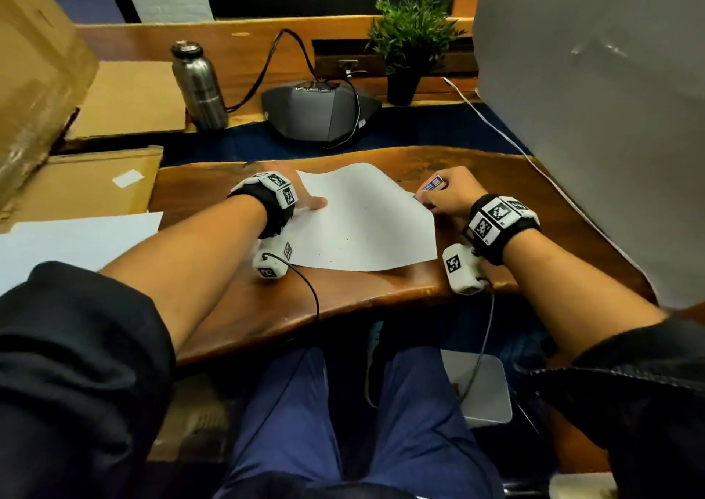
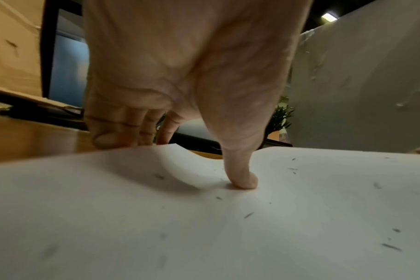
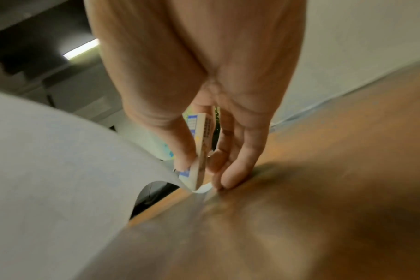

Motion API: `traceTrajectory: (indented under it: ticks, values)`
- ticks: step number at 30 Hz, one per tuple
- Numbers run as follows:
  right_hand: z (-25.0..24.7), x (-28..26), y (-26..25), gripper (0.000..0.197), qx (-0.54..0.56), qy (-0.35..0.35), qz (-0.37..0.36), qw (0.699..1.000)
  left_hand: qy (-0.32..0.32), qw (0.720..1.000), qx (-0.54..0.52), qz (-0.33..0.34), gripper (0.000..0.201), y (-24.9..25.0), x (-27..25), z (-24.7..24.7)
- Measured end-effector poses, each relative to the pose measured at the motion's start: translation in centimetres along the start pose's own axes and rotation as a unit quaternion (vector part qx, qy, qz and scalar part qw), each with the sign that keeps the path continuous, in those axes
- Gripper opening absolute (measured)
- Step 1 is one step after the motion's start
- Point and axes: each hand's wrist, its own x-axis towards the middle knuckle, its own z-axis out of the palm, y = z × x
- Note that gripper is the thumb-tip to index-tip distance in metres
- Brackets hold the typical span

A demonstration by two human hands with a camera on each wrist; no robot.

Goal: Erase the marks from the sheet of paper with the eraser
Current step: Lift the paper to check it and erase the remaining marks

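Observation:
A white sheet of paper (image 1: pixel 366 220) lies on the wooden desk, buckled upward, with small dark flecks scattered over it (image 2: pixel 248 215). My left hand (image 1: pixel 301 201) holds its left edge down: the thumb (image 2: pixel 242 180) presses on top while the other fingers rest on the desk just past the paper's edge. My right hand (image 1: pixel 446 193) pinches an eraser (image 1: pixel 431 185) in a blue-and-white sleeve at the sheet's right edge. In the right wrist view the eraser (image 3: pixel 199 151) points down and its white tip touches the raised paper edge (image 3: pixel 165 166).
A steel bottle (image 1: pixel 198 86), a black conference phone (image 1: pixel 316 109) with cables and a potted plant (image 1: pixel 408 40) stand at the back. Cardboard (image 1: pixel 76 182) and another white sheet (image 1: pixel 76 239) lie left. A grey panel (image 1: pixel 595 117) rises on the right.

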Motion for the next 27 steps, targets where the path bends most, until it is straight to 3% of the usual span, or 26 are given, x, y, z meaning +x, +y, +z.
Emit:
traceTrajectory:
  ticks: [3,7,14,19,21,24,27]
  values:
    - [-0.1,-1.3,-0.4,0.021,0.165,-0.035,0.053,0.984,0.011,1.0,-0.011,-0.017,0.083,-0.3,-0.1,0.1]
    - [-0.7,-1.8,0.2,0.017,0.255,-0.054,0.105,0.96,0.021,0.999,-0.023,-0.021,0.087,-0.3,-0.3,-0.2]
    - [-2.1,-1.9,1.6,0.026,0.366,-0.037,0.151,0.918,-0.009,0.983,-0.165,-0.075,0.053,-1.8,1.1,-0.9]
    - [-2.8,-2.4,2.0,0.026,0.393,-0.063,0.169,0.902,-0.007,0.964,-0.256,-0.076,0.038,-2.4,1.6,-1.2]
    - [-2.5,-2.7,1.9,0.026,0.389,-0.075,0.153,0.905,-0.006,0.952,-0.298,-0.07,0.031,-2.4,1.7,-1.0]
    - [-2.0,-3.0,1.5,0.027,0.317,-0.074,0.101,0.94,0.005,0.926,-0.375,-0.055,0.025,-1.9,1.9,-0.7]
    - [-1.7,-2.5,1.1,0.025,0.204,-0.003,0.026,0.979,0.05,0.886,-0.46,-0.024,0.022,-1.0,1.9,-0.8]
